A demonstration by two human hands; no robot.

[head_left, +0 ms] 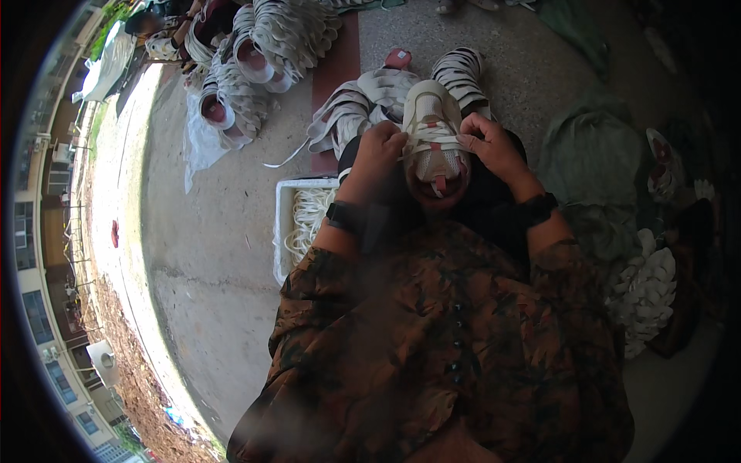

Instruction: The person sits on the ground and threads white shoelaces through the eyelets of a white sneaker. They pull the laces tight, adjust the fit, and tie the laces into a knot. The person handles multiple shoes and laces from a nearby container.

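Observation:
A cream shoe upper [429, 104] with a pinkish tongue tab rests over my lap, toe pointing away from me. Pale laces [434, 139] cross its front. My left hand [379, 148] is closed at the left edge of the shoe, fingertips pinched by the laces. On the other side my right hand [494, 147] pinches a pale lace between thumb and fingers. What the left fingertips hold is partly hidden, but a lace runs to them. Both wrists wear dark bands.
A white box [279, 231] of loose white laces [309, 216] stands on the floor at my left. Stacked shoe uppers [285, 38] lie far left, and more [461, 73] just beyond the shoe. Green cloth sacks [590, 154] and a pile of pale pieces [642, 289] lie right.

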